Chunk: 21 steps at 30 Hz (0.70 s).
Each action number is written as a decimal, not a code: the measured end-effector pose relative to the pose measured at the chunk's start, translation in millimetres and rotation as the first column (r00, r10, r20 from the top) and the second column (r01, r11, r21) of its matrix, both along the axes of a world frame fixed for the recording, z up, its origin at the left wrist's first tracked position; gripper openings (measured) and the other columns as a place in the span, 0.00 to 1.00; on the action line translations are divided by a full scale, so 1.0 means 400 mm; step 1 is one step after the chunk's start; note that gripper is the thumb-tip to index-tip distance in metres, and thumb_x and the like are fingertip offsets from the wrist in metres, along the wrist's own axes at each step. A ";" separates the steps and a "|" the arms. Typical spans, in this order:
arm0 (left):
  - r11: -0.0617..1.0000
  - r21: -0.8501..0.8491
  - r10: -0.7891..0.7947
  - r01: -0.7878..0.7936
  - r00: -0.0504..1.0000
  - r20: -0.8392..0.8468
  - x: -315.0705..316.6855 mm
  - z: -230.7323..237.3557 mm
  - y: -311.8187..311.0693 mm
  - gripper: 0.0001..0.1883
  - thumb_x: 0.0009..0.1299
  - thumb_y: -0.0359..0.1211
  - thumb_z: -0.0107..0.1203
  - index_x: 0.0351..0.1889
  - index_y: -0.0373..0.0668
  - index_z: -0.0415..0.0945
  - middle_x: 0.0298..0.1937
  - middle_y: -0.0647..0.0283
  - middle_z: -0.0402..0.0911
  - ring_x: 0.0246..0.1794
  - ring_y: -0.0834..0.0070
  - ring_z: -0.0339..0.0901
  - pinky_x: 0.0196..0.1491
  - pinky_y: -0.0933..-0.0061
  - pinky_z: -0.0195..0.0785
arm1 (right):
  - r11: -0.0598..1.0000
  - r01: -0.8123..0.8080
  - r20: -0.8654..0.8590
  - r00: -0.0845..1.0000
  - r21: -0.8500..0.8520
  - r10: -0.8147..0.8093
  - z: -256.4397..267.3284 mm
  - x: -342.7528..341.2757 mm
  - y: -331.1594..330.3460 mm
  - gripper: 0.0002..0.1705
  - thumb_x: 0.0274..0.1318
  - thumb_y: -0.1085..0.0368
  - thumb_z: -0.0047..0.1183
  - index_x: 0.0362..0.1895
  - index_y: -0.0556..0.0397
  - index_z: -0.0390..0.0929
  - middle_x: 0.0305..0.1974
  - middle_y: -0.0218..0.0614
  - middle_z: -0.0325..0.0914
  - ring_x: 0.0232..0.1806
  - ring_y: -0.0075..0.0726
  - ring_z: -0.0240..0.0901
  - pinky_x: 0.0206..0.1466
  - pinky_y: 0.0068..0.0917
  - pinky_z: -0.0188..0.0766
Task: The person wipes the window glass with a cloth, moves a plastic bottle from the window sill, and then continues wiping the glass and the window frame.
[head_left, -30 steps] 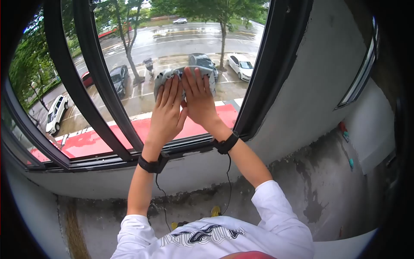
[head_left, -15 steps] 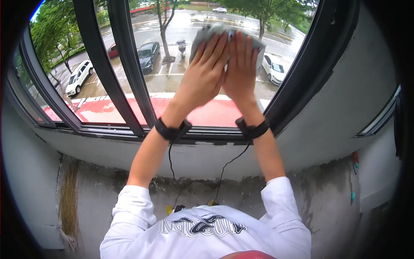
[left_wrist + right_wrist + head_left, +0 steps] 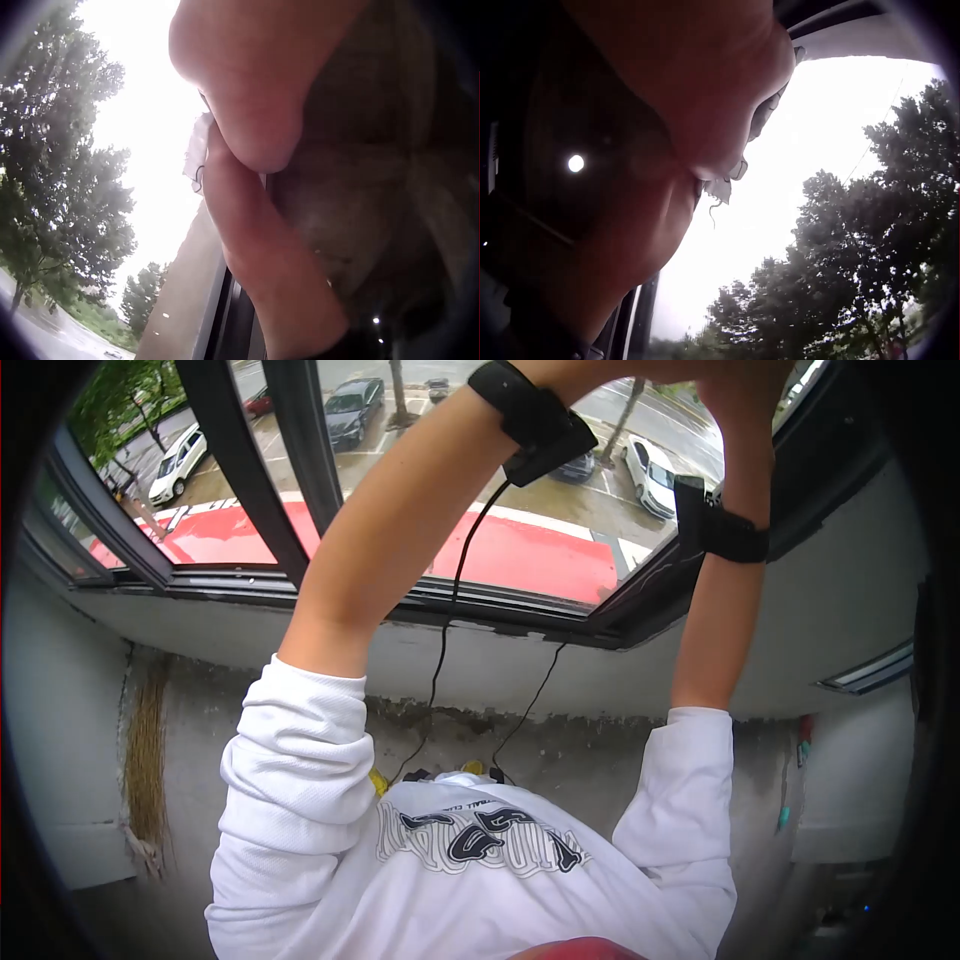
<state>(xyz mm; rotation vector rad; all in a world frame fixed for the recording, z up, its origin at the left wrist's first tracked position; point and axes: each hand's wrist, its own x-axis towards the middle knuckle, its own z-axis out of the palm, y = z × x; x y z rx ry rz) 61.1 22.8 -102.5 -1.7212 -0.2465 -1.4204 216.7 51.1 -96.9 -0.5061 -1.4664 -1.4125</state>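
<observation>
At the top edge of the head view, my right hand (image 3: 745, 392) is raised by the upper right of the window pane, partly cut off. My left hand (image 3: 259, 82) fills the top of the left wrist view, close against the right hand. A grey cloth (image 3: 767, 116) shows past the edge of the right hand in the right wrist view, against the glass. Both hands lie over the cloth, their fingers mostly hidden. Each wrist wears a black band, such as the left wristband (image 3: 520, 410), with a cable hanging down.
Dark window frame bars (image 3: 300, 445) divide the panes on the left. Below is a grey wall (image 3: 520, 670). A straw broom (image 3: 147, 760) stands in the left corner. Outside are parked cars, trees and a red ledge (image 3: 520, 555).
Both hands have swept the cloth upward and to the right across the pane, from its middle to its upper right, leaving most of the head view. The arms now stretch higher.
</observation>
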 end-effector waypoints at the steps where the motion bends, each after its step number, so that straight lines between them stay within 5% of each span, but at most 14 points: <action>1: 0.999 -0.041 0.000 0.000 1.000 -0.017 -0.006 -0.042 -0.009 0.31 0.74 0.33 0.45 0.70 0.17 0.64 0.77 0.31 0.60 0.84 0.43 0.47 0.85 0.49 0.34 | 0.997 0.035 -0.035 0.999 -0.070 -0.037 -0.049 -0.025 -0.024 0.40 0.72 0.55 0.41 0.79 0.66 0.51 0.80 0.60 0.51 0.83 0.64 0.43 0.85 0.56 0.37; 3: 0.989 -0.143 -0.046 0.042 0.999 -0.024 -0.033 -0.147 -0.048 0.31 0.74 0.33 0.45 0.70 0.18 0.64 0.78 0.32 0.59 0.84 0.44 0.47 0.85 0.50 0.33 | 0.982 0.027 -0.078 0.996 -0.187 -0.042 -0.163 -0.076 -0.089 0.40 0.73 0.54 0.40 0.80 0.67 0.50 0.80 0.62 0.50 0.83 0.67 0.42 0.84 0.56 0.37; 4: 0.977 -0.197 -0.092 0.088 0.996 -0.012 -0.042 -0.206 -0.070 0.31 0.74 0.33 0.46 0.71 0.19 0.64 0.78 0.33 0.59 0.85 0.45 0.47 0.86 0.50 0.33 | 0.955 -0.163 -0.024 0.987 -0.246 0.162 -0.225 -0.077 -0.087 0.48 0.64 0.53 0.55 0.80 0.62 0.51 0.80 0.59 0.50 0.82 0.72 0.42 0.81 0.64 0.38; 5: 0.974 -0.224 0.033 -0.020 0.998 0.052 -0.054 -0.279 -0.090 0.27 0.68 0.34 0.55 0.64 0.32 0.76 0.76 0.52 0.70 0.81 0.58 0.59 0.80 0.52 0.49 | 0.922 -0.168 -0.068 0.986 -0.350 0.154 -0.297 -0.076 -0.086 0.50 0.67 0.48 0.55 0.82 0.60 0.47 0.81 0.63 0.47 0.83 0.75 0.38 0.81 0.66 0.36; 10: 0.750 -0.651 0.104 -0.117 0.993 -0.058 -0.102 -0.594 -0.199 0.36 0.68 0.31 0.52 0.77 0.32 0.62 0.82 0.48 0.58 0.83 0.52 0.54 0.81 0.51 0.46 | 0.717 -0.090 -0.184 0.981 -0.692 -0.055 -0.671 -0.152 -0.163 0.47 0.71 0.53 0.45 0.83 0.64 0.41 0.85 0.58 0.33 0.86 0.72 0.23 0.83 0.64 0.24; 14: 0.625 -0.760 0.064 -0.178 0.982 -0.177 -0.096 -0.774 -0.265 0.36 0.66 0.27 0.53 0.76 0.32 0.63 0.81 0.50 0.61 0.83 0.55 0.53 0.83 0.52 0.45 | 0.717 -0.158 -0.336 0.935 -0.679 -0.112 -0.973 -0.163 -0.171 0.50 0.74 0.48 0.48 0.84 0.60 0.37 0.84 0.61 0.29 0.86 0.72 0.20 0.84 0.67 0.26; 17: 0.607 -0.768 0.036 -0.206 0.972 -0.232 -0.098 -0.790 -0.255 0.35 0.66 0.29 0.54 0.75 0.32 0.66 0.81 0.52 0.61 0.84 0.59 0.53 0.84 0.53 0.45 | 0.693 -0.173 -0.367 0.920 -0.700 -0.140 -0.977 -0.168 -0.173 0.50 0.74 0.46 0.48 0.83 0.60 0.36 0.84 0.61 0.30 0.86 0.72 0.20 0.84 0.66 0.26; 21: 0.752 -0.629 0.075 -0.195 0.974 -0.213 -0.117 -0.590 -0.208 0.30 0.68 0.30 0.53 0.70 0.31 0.72 0.81 0.51 0.62 0.84 0.59 0.53 0.84 0.54 0.45 | 0.745 -0.134 -0.313 0.944 -0.654 -0.106 -0.712 -0.175 -0.185 0.52 0.71 0.46 0.51 0.83 0.61 0.41 0.84 0.61 0.31 0.86 0.73 0.23 0.83 0.64 0.25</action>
